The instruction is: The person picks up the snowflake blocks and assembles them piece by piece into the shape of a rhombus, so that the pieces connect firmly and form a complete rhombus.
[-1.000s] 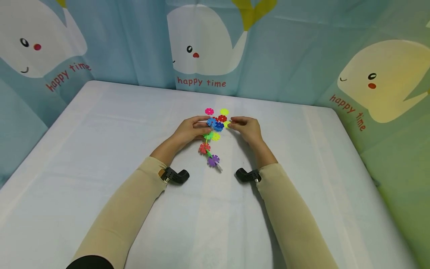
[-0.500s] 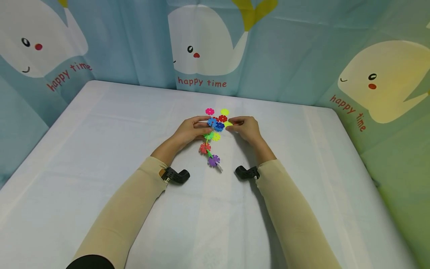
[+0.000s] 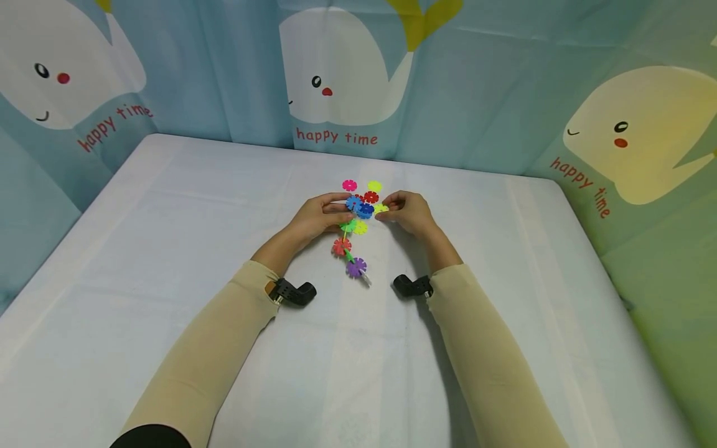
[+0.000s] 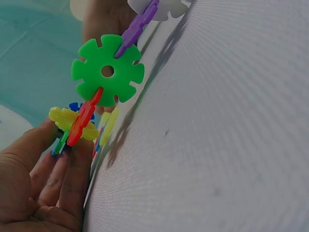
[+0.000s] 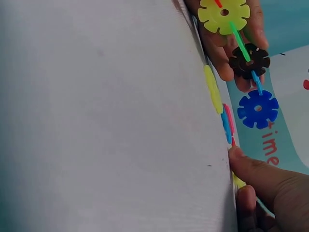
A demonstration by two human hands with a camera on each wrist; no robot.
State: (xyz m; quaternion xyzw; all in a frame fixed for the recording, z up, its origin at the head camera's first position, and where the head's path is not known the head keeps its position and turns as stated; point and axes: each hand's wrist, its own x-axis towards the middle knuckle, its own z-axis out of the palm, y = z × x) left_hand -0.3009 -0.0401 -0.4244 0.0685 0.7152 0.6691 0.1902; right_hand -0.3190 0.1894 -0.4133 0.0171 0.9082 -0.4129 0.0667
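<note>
My left hand [image 3: 316, 218] holds a chain of slotted, flower-shaped plastic discs by its far part. In the left wrist view, a green disc [image 4: 89, 72], a purple disc [image 4: 137, 29] and a red disc [image 4: 86, 116] hang linked in it, beside a yellow disc [image 4: 62, 115]. A black disc [image 5: 260, 64] and a dark blue disc [image 5: 266, 100] form the chain's other end in the right wrist view. My right hand [image 3: 413, 211] pinches a loose yellow disc [image 3: 382, 209] at the table between thumb and fingers; the fingers partly hide it.
Loose discs lie on the white table [image 3: 168, 261] around the hands: a pink disc [image 3: 350, 185], a yellow-green disc [image 3: 374, 186], a red disc [image 3: 371, 197] and another yellow disc [image 3: 360, 228]. A whale-print curtain [image 3: 476, 93] hangs behind the table.
My right hand has reached left to the yellow disc and taken it between thumb and fingers; the disc has shifted slightly right. The left hand and chain stay in place.
</note>
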